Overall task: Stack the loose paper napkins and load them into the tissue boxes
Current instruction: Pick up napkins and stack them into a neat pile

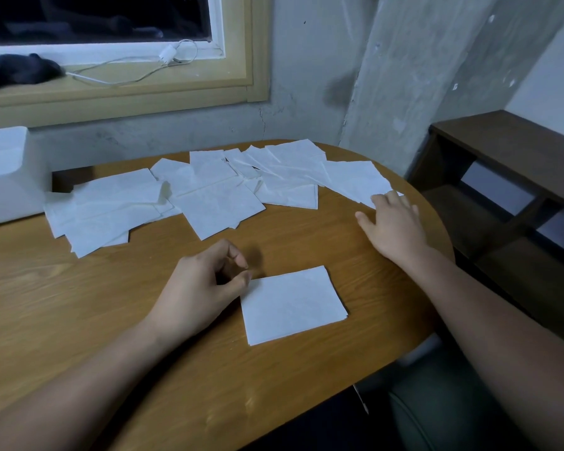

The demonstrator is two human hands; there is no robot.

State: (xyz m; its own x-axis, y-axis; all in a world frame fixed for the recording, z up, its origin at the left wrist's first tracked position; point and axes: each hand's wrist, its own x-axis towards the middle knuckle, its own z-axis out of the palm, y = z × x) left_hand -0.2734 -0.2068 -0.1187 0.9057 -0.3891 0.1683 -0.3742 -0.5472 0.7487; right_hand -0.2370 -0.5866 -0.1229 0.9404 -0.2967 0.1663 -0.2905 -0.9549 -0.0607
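Resting left of neat white paper-napkin stack (293, 304), L hand (199, 288) curls empty; R hand (394, 226), beyond stack, spread flat on loose white napkin (355, 180).

The white tissue box (4, 170) at nine o'clock was cut off by the left edge, as was the dark cloth (17, 71) on the sill at ten o'clock. Toward twelve o'clock the loose napkins (215, 203) overlapped so much that their number could not be told. The curled fingers of the left hand (202, 284) hid whether they pinched the corner of the napkin stack (293, 304).
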